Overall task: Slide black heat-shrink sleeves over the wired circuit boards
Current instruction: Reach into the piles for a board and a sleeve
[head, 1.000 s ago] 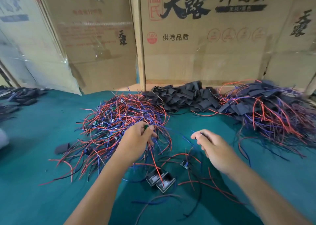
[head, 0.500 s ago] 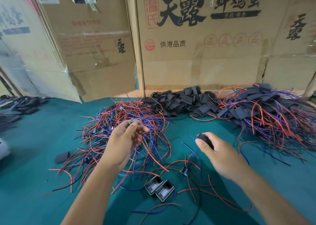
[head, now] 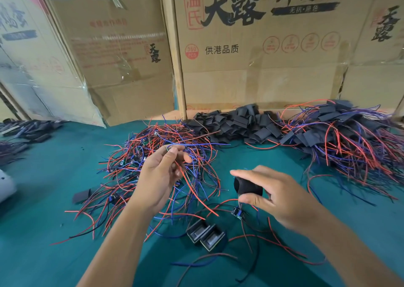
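Observation:
My left hand (head: 160,173) pinches a small wired circuit board at its fingertips, lifted above the tangled pile of red, blue and black wired boards (head: 153,155); its wires trail down past my palm. My right hand (head: 273,192) holds a black heat-shrink sleeve (head: 247,186) between thumb and fingers, its open end facing left toward the board. A gap separates the two hands. A heap of loose black sleeves (head: 238,125) lies at the back, against the cardboard boxes.
Sleeved boards with wires are piled at the right (head: 345,138). Two small dark rectangular parts (head: 205,234) and a loose board (head: 237,212) lie on the green mat (head: 54,199) below my hands. One stray sleeve (head: 81,195) lies left. Cardboard boxes (head: 251,46) wall the back.
My left hand has lifted a wired board out of the pile and turned it up. My right hand has moved left and up, bringing the sleeve closer to the board.

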`<state>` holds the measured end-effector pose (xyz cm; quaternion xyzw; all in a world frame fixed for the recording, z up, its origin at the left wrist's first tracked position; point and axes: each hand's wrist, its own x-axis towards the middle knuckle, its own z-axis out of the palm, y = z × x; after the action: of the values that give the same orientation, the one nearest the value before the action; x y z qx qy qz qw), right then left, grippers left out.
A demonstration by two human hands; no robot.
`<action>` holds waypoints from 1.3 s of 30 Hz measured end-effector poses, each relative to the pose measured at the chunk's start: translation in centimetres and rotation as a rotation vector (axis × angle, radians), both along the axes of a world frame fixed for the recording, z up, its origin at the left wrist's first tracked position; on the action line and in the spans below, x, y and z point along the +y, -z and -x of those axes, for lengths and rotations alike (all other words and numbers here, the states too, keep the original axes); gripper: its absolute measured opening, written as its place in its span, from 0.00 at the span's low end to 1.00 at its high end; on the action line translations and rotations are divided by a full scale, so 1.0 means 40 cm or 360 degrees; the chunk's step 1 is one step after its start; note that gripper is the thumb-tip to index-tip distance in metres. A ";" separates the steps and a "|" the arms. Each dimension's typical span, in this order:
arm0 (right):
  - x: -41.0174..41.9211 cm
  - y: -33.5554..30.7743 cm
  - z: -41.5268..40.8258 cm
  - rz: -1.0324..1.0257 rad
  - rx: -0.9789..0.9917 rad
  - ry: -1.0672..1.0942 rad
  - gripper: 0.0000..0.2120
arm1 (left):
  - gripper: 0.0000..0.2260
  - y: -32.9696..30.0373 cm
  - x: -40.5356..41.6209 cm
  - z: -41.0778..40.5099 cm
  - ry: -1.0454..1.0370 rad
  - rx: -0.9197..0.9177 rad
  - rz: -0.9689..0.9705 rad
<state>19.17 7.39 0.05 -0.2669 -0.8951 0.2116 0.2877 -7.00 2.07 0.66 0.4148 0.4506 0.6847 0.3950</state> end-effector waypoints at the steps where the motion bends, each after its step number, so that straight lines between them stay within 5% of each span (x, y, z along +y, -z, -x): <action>1: -0.004 -0.003 0.001 -0.0024 -0.0073 0.0000 0.25 | 0.09 0.001 0.001 -0.001 0.0000 0.0012 0.0003; 13: -0.053 -0.031 0.014 -0.0765 -0.0106 0.0107 0.27 | 0.08 -0.004 -0.006 -0.014 -0.0032 0.0116 0.0011; 20: -0.065 -0.023 0.026 -0.0756 -0.0291 0.0029 0.25 | 0.08 0.001 -0.004 -0.010 -0.0022 0.0115 0.0003; 39: -0.082 -0.049 0.017 -0.0661 -0.0172 0.0141 0.23 | 0.08 0.008 0.001 -0.001 -0.0070 0.0181 -0.0006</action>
<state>18.49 4.12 2.03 -0.2518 -0.9210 -0.0047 0.2972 -6.95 2.11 0.35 0.4440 0.4799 0.6694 0.3528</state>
